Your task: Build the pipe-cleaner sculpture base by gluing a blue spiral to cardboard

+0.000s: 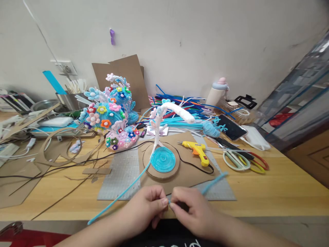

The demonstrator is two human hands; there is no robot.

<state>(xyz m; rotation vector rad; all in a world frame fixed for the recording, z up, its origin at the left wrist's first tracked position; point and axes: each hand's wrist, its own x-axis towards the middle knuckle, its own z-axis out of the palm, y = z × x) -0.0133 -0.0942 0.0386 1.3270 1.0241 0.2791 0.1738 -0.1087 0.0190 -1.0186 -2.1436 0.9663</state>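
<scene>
At the front edge of the table, my left hand [147, 206] and my right hand [194, 209] meet, both closed in a pinch. A light blue pipe cleaner [214, 182] runs between their fingertips, and its free end sticks out to the right beyond my right hand. Just ahead stands a round cardboard base [146, 164] with a blue coiled pipe cleaner disc [163, 160] on it. From the base rises a white wrapped stem [157, 130], bent over to the right at the top. Another blue pipe cleaner [119, 197] trails from the disc toward the front left.
A yellow glue gun [197, 151] lies on cardboard right of the base, its black cord crossing the table. Several scissors [236, 160] and a phone [231, 127] are farther right. Behind are a pile of pipe cleaners [180, 118] and a flower-covered piece [108, 113].
</scene>
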